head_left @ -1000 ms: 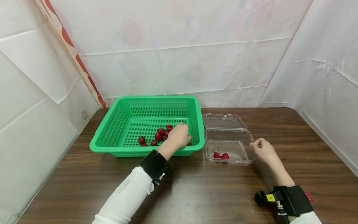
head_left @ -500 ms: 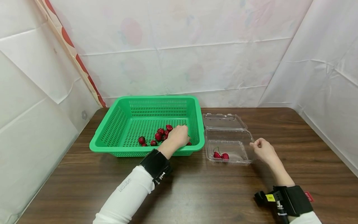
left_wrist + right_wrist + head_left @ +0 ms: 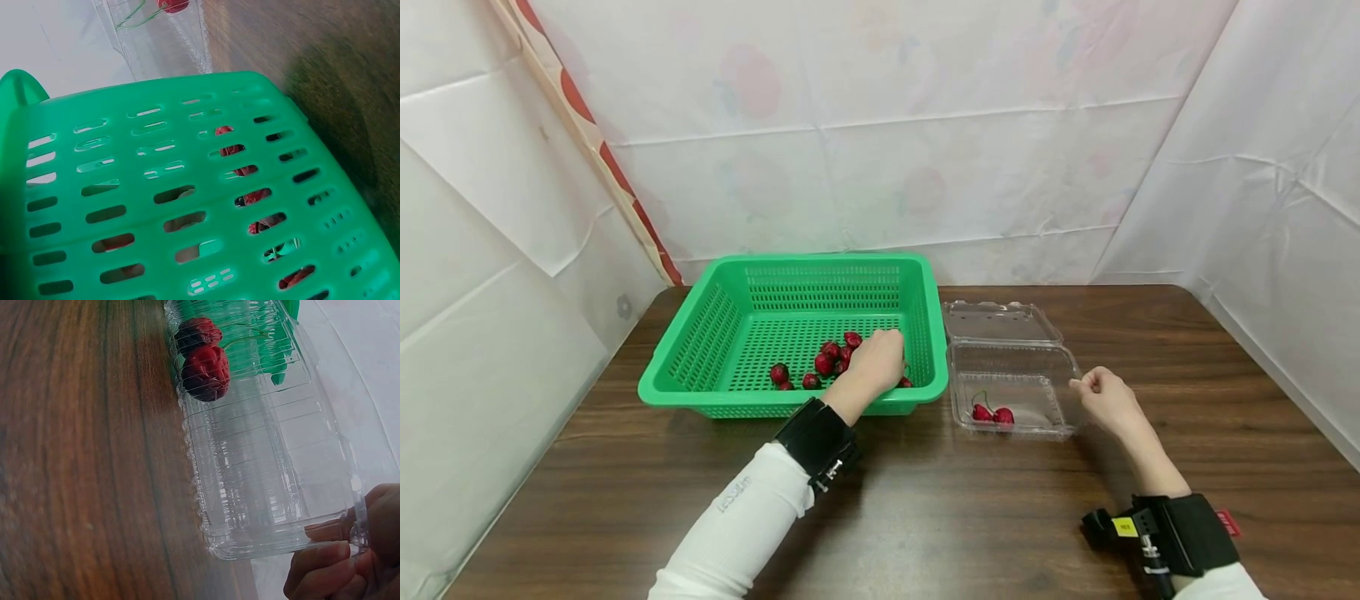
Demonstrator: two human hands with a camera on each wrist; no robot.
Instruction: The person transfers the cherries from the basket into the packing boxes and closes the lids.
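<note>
My left hand [image 3: 878, 364] reaches over the near wall of a green plastic basket [image 3: 715, 333], down among red cherries [image 3: 824, 364] inside it. Its fingertips are hidden behind the back of the hand, so whether it grips a cherry cannot be told. In the left wrist view the slotted basket wall [image 3: 144, 187] covers most of the fingers. To the right, my right hand [image 3: 1108, 402] pinches the right rim of a clear plastic clamshell [image 3: 1030, 392] between thumb and fingers. Two cherries [image 3: 206, 372], with green stems, lie in the clamshell's near left corner.
The clamshell's lid [image 3: 1000, 322] lies folded back behind its tray, beside the basket. Both containers stand on a dark wooden table [image 3: 955, 517]. White sheeting [image 3: 865, 167] hangs behind and at both sides.
My left hand has shifted slightly among the cherries at the basket's right side, and its thumb no longer sticks out. The right hand keeps its grip on the clamshell rim.
</note>
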